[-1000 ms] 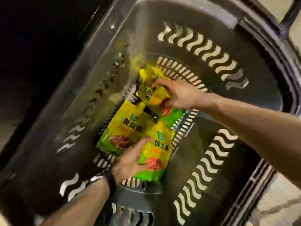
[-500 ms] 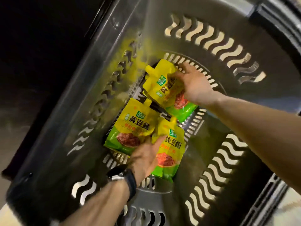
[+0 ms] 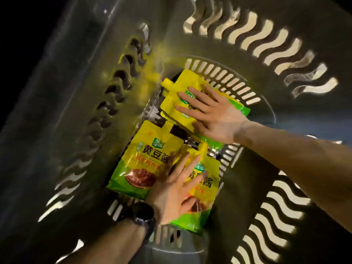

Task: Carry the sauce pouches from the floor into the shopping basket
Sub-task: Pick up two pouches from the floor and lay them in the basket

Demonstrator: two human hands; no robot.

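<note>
Three yellow-and-green sauce pouches lie flat on the bottom of the dark grey shopping basket (image 3: 80,77). The far pouch (image 3: 172,105) has my right hand (image 3: 211,115) lying flat on it with straight, spread fingers. A second pouch (image 3: 146,159) lies to the left, face up and uncovered. My left hand (image 3: 175,189), with a black watch at the wrist, rests with straight fingers on the near pouch (image 3: 204,189); its fingertips reach the edge of the second pouch.
The basket's walls rise all round the pouches, pierced by wavy slots (image 3: 266,40). Straight slots (image 3: 224,77) line the floor of the basket. Outside the basket at the upper left all is dark.
The right hand has let go of the far pouch and now lies flat on it. The left hand has flattened on the near pouch. The camera has moved closer.
</note>
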